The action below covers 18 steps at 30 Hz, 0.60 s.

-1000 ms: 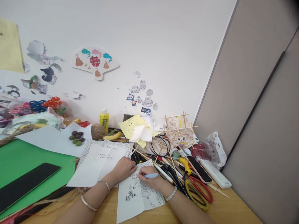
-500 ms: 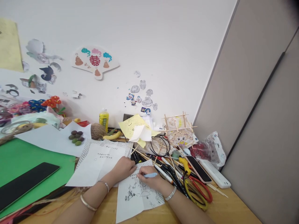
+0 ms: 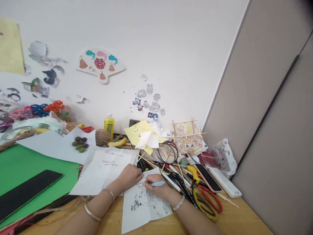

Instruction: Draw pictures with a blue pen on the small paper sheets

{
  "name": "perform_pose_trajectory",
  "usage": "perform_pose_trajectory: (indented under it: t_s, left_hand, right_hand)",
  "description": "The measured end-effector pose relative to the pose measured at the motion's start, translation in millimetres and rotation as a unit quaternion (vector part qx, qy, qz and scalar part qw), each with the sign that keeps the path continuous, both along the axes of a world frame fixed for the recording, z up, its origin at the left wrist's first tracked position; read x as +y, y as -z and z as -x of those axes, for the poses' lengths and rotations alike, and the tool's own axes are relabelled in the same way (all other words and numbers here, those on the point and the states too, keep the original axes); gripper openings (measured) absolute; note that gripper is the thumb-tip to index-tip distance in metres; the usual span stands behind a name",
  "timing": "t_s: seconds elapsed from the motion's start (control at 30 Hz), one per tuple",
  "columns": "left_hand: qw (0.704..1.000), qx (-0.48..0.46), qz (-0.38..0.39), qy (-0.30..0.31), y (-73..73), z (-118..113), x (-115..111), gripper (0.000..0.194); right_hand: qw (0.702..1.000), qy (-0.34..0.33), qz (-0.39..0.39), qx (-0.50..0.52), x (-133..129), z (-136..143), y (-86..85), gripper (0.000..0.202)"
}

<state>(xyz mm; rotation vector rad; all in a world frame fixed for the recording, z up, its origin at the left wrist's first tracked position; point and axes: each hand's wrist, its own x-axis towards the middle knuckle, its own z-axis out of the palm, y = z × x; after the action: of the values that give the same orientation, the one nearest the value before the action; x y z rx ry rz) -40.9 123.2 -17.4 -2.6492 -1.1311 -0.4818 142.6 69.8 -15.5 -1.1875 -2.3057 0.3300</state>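
On my feed, the creased white sheet (image 3: 137, 217), with crosshatched corners, handwriting and dark line drawings, lies on the table (image 3: 239, 223); the light-blue pen (image 3: 157, 183) slants over it.

Wall fan (image 3: 100, 64): from where I stand, it shows a touch higher and further right than in the first look; that's the wearer's view drifting, not the fan.
Yellow sheet (image 3: 10, 47): a little higher in view than at first, nudged back right since the second look.
Black slab (image 3: 31, 194): its near-right end appears slightly up and left of its first place, by the same drift.
Phone (image 3: 208, 177) and scissors (image 3: 207, 204): both a hair further left in view than at first.
Right hand (image 3: 156, 186), blue pen (image 3: 157, 183): shifted barely left with the view; any fresh stroke is too small to tell.
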Motion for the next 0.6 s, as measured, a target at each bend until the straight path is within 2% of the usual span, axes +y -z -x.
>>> perform_pose_trajectory:
  t_s: [0.6]
  left_hand:
    - [1.0,0.009,0.001,0.0,0.5,0.2,0.2,0.033]
  right_hand:
    - [1.0,0.001,0.012,0.005,-1.8,1.4,-3.1,0.017]
